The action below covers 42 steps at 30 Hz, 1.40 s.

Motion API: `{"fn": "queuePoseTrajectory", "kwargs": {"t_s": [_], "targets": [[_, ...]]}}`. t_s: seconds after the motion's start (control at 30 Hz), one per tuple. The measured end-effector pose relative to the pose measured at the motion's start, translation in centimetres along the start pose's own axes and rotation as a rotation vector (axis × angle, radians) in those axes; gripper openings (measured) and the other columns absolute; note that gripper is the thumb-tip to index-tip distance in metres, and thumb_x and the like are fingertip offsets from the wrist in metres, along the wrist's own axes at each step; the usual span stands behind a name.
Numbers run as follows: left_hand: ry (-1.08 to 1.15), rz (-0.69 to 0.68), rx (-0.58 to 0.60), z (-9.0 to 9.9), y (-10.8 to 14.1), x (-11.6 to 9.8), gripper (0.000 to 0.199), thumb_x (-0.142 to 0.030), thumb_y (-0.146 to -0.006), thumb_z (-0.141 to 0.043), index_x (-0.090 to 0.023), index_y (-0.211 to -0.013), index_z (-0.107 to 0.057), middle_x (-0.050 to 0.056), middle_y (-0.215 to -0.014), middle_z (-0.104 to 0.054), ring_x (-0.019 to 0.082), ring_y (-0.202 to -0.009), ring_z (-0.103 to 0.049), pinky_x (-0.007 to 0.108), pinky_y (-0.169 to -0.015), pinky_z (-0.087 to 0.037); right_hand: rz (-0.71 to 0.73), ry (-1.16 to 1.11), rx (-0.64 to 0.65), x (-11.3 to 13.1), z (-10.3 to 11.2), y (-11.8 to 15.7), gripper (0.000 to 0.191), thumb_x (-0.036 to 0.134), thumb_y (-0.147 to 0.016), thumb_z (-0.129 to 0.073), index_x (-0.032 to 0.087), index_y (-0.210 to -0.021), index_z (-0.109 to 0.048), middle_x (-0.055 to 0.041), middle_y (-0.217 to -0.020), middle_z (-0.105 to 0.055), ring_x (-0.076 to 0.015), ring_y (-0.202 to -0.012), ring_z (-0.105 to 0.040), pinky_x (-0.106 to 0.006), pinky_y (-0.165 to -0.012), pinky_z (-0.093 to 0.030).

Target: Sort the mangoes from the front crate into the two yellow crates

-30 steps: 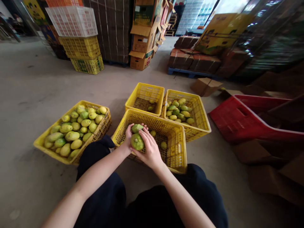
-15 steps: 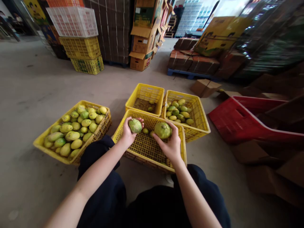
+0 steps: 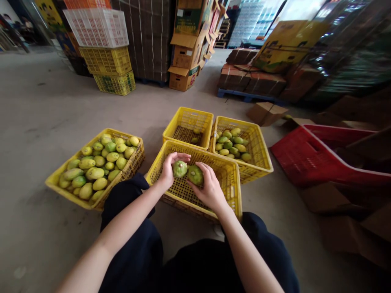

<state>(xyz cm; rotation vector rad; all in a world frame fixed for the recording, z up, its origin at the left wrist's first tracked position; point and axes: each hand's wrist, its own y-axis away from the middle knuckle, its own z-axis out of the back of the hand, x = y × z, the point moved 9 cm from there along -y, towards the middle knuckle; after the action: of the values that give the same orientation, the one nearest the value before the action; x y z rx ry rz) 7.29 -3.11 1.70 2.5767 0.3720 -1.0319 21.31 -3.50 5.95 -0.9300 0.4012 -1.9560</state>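
Clock = from your hands. At 9 o'clock: full yellow crate [image 3: 69, 196], heaped w/ yellow-green fruit [image 3: 95, 173]. Btwn 10 & 11, farther back: white crate [image 3: 97, 28] atop yellow ones [image 3: 106, 61].

Your L hand [image 3: 168, 171] cups the 1st green fruit [image 3: 180, 169]: palm at the fruit's 9 o'clock, fingers stretched loosely past its far side. At 12, just beyond: small yellow crate [image 3: 195, 116] w/ a couple of fruits near its R side. At 3 o'clock of the 1st fruit, v. close: 2nd green fruit [image 3: 195, 176]; can't tell if the two touch. Your R hand [image 3: 210, 187] has it gripped, fingers curled round, hand at its 4 o'clock. Both fruits are up over the near yellow crate [image 3: 228, 185].

Btwn 2 & 3: part-filled yellow crate [image 3: 253, 175]. At 2, farther: cardboard box [image 3: 266, 114] on floor. At 3: big red crate [image 3: 291, 158].
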Motion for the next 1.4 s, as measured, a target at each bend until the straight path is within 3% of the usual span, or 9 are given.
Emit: {"fn": "queuePoseTrajectory", "kwargs": {"t_s": [0.17,0.37,0.57,0.67,0.77,0.87,1.03,1.13,1.4], "targets": [[0.023,0.022,0.008,0.0,-0.1,-0.3,0.033,-0.026,-0.087,-0.045,-0.013,-0.076,-0.073,0.01,-0.083,-0.078,0.019,-0.075,-0.071,0.027,-0.074,-0.051,0.083,0.017,0.011,1.1,0.3,0.3,0.062,0.032,-0.09,-0.066,0.024,-0.145,-0.038,-0.0181,-0.13,-0.061,-0.0351,-0.118,-0.062,-0.057,-0.097,-0.054],[0.114,0.098,0.0,0.3,-0.3,0.3,0.031,-0.03,-0.085,-0.049,-0.012,-0.091,-0.073,0.011,-0.086,-0.077,0.02,-0.076,-0.072,0.028,-0.073,-0.052,-0.024,-0.08,-0.002,0.8,0.2,0.6,0.059,0.037,-0.087,-0.069,0.024,-0.138,-0.043,-0.0168,-0.128,-0.063,-0.0338,-0.118,-0.063,-0.055,-0.099,-0.053],[0.223,0.305,-0.098,1.3,-0.1,2.9,0.04,-0.031,-0.087,-0.043,-0.009,-0.095,-0.075,0.012,-0.074,-0.075,0.022,-0.071,-0.071,0.03,-0.073,-0.054,-0.327,-0.32,-0.076,-1.8,-0.3,0.8,0.061,0.042,-0.077,-0.076,0.022,-0.128,-0.049,-0.0137,-0.123,-0.066,-0.0309,-0.11,-0.066,-0.051,-0.097,-0.055],[0.277,0.381,-0.166,1.7,0.3,3.7,0.041,-0.031,-0.085,-0.046,-0.007,-0.103,-0.074,0.013,-0.077,-0.075,0.025,-0.077,-0.072,0.033,-0.077,-0.056,-0.609,-0.583,-0.127,-3.8,-1.6,1.3,0.054,0.048,-0.075,-0.075,0.024,-0.119,-0.055,-0.008,-0.114,-0.068,-0.0262,-0.095,-0.068,-0.042,-0.074,-0.063],[0.288,0.41,-0.175,1.7,0.5,3.6,0.039,-0.029,-0.085,-0.047,-0.007,-0.107,-0.071,0.013,-0.082,-0.075,0.024,-0.076,-0.072,0.034,-0.076,-0.056,-0.908,-0.951,-0.171,-5.6,-3.9,2.5,0.046,0.054,-0.074,-0.072,0.026,-0.107,-0.056,-0.0022,-0.097,-0.068,-0.0211,-0.074,-0.068,-0.031,-0.046,-0.058],[0.255,0.415,-0.17,1.9,0.5,3.3,0.033,-0.027,-0.087,-0.049,-0.01,-0.105,-0.07,0.01,-0.082,-0.074,0.022,-0.075,-0.07,0.035,-0.077,-0.056,-1.045,-1.196,-0.14,-6.2,-5.8,3.0,0.036,0.052,-0.075,-0.069,0.024,-0.094,-0.058,-0.0009,-0.075,-0.066,-0.02,-0.06,-0.066,-0.029,-0.039,-0.054],[0.217,0.444,-0.243,3.0,0.2,3.7,0.022,-0.029,-0.089,-0.053,-0.015,-0.098,-0.067,0.007,-0.078,-0.07,0.02,-0.072,-0.068,0.033,-0.076,-0.055,-1.128,-1.315,-0.059,-6.2,-6.9,3.3,0.031,0.051,-0.076,-0.067,0.022,-0.087,-0.064,-0.0042,-0.069,-0.069,-0.0194,-0.051,-0.063,-0.032,-0.04,-0.056],[0.211,0.442,-0.263,3.0,0.1,4.0,0.022,-0.031,-0.093,-0.051,-0.016,-0.097,-0.066,0.007,-0.079,-0.07,0.02,-0.073,-0.069,0.033,-0.075,-0.057,-1.167,-1.333,-0.089,-6.2,-6.6,3.4,0.029,0.048,-0.074,-0.069,0.022,-0.087,-0.065,-0.0045,-0.073,-0.072,-0.0185,-0.053,-0.064,-0.031,-0.042,-0.056],[0.285,0.38,-0.3,2.1,0.7,2.9,0.02,-0.032,-0.096,-0.052,-0.018,-0.102,-0.066,0.006,-0.079,-0.07,0.019,-0.07,-0.068,0.033,-0.071,-0.061,-1.094,-1.412,-0.173,-6.3,-5.4,2.8,0.026,0.044,-0.079,-0.066,0.023,-0.093,-0.066,-0.0039,-0.082,-0.075,-0.0221,-0.064,-0.069,-0.037,-0.056,-0.061]]}}
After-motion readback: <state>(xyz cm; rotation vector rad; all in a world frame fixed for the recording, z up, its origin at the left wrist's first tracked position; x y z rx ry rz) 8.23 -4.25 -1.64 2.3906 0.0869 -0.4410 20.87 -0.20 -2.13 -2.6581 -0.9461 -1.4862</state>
